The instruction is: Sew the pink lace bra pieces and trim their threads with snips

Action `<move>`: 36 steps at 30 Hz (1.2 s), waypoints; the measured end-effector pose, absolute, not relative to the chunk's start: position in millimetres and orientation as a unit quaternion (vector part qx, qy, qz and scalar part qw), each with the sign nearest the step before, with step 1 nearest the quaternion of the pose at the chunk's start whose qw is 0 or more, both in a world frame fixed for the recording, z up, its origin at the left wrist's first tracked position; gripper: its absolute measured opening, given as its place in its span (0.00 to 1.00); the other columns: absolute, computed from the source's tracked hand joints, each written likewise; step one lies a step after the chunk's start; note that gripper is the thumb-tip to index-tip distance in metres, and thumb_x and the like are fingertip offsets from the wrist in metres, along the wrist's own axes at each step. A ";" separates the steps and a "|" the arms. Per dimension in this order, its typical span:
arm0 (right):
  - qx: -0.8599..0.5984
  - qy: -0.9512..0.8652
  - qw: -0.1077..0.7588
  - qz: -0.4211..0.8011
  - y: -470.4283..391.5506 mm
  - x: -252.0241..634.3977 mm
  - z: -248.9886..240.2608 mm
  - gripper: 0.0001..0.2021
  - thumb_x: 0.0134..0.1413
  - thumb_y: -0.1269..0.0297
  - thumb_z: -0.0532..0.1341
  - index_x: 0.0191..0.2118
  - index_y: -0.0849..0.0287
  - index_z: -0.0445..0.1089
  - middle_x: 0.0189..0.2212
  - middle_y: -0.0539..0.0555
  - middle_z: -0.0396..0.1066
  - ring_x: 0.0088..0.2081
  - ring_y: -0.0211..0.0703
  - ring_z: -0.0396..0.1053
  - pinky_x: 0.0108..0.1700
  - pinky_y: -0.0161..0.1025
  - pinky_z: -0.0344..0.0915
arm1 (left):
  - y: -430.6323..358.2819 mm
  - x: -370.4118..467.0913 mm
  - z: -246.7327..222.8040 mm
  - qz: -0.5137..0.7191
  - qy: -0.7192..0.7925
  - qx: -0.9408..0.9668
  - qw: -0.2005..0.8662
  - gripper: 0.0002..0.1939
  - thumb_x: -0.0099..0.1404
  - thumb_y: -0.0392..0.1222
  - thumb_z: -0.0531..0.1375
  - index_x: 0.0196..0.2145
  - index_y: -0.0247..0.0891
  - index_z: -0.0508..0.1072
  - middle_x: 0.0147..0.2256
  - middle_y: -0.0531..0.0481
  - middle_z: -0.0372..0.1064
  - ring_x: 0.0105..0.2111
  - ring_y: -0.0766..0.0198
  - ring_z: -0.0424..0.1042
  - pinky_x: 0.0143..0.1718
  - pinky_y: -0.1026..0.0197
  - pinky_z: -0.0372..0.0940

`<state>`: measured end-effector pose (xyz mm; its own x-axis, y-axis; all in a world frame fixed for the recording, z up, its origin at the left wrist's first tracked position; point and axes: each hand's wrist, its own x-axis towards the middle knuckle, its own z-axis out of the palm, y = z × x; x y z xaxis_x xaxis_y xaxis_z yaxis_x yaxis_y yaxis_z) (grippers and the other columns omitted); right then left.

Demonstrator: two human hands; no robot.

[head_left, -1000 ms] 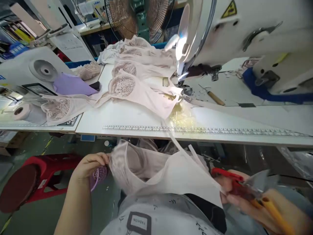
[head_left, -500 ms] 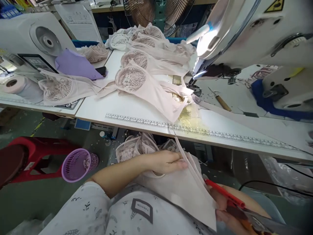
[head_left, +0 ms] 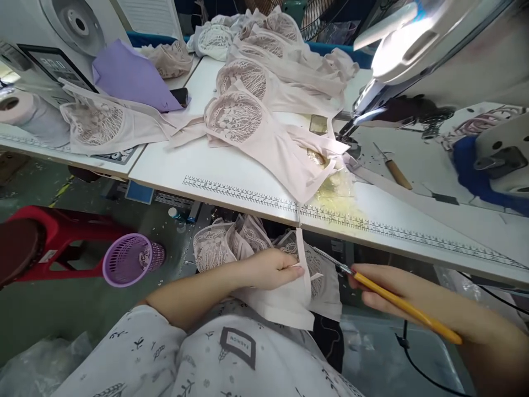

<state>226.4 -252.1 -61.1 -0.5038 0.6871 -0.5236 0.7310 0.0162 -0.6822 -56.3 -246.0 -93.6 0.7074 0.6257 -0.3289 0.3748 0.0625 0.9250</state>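
Observation:
My left hand (head_left: 270, 270) is closed on the band of a pale pink bra (head_left: 285, 309), pinching its edge between thumb and fingers over my lap. From that edge a narrow strip of trim (head_left: 302, 253) runs up toward the table's front edge. My right hand (head_left: 384, 286) grips a slim tool with a long orange handle (head_left: 407, 310) and a narrow pointed metal end. That end lies close to the strip, to the right of my left fingers; I cannot tell whether it touches. Lace cups (head_left: 215, 245) hang beyond my left forearm.
More pale pink bras (head_left: 239, 118) are heaped on the white table (head_left: 165, 171), which has a printed ruler along its front. A sewing machine (head_left: 454, 60) stands at right, with a wooden-handled pointed tool (head_left: 397, 172) nearby. A purple basket (head_left: 128, 262) and red stool (head_left: 61, 242) are at left.
My right hand has risen from the lower right, bringing the orange-handled tool's metal end beside the bra's strip. The red handle seen earlier no longer shows. My left hand has shifted slightly left.

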 end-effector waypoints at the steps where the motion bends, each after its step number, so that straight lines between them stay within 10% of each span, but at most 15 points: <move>1: 0.469 0.722 0.062 -0.505 -243.0 217.4 -55.4 0.21 0.47 0.40 0.61 0.31 0.55 0.69 0.26 0.52 0.68 0.28 0.45 0.66 0.28 0.38 0.66 | -245.5 -57.3 -94.0 0.094 0.368 0.680 0.628 0.22 0.66 0.49 0.51 0.18 0.39 0.50 0.18 0.59 0.46 0.20 0.70 0.49 0.23 0.64 0.48; 15: 0.478 0.719 0.169 -0.475 -211.7 186.2 -38.3 0.22 0.48 0.41 0.61 0.24 0.56 0.61 0.21 0.47 0.54 0.23 0.36 0.49 0.23 0.35 0.50 | -242.2 -74.8 -92.5 0.081 0.353 0.661 0.657 0.22 0.65 0.49 0.51 0.18 0.39 0.50 0.18 0.58 0.44 0.19 0.71 0.47 0.21 0.65 0.46; 25: 0.466 0.595 -0.237 -0.611 -272.1 163.2 -80.9 0.18 0.51 0.46 0.61 0.30 0.56 0.62 0.27 0.50 0.61 0.29 0.42 0.62 0.30 0.38 0.64 | -244.5 -65.3 -71.3 0.224 0.338 0.669 0.623 0.18 0.69 0.49 0.48 0.37 0.34 0.73 0.31 0.47 0.71 0.32 0.63 0.69 0.34 0.64 0.65; 36: 0.465 0.483 -0.410 -0.618 -297.8 149.4 -95.8 0.15 0.52 0.51 0.62 0.28 0.56 0.61 0.23 0.47 0.59 0.24 0.37 0.57 0.25 0.34 0.58 | -250.5 -55.6 -66.2 0.166 0.278 0.893 0.312 0.21 0.72 0.44 0.43 0.56 0.34 0.63 0.44 0.37 0.71 0.43 0.56 0.72 0.44 0.55 0.69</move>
<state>149.4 -297.8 -95.8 -0.2310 0.9564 -0.1786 -0.0572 -0.1966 -0.9788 -55.6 -250.5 -66.2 0.7898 0.6010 0.1229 0.3938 -0.6503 0.6496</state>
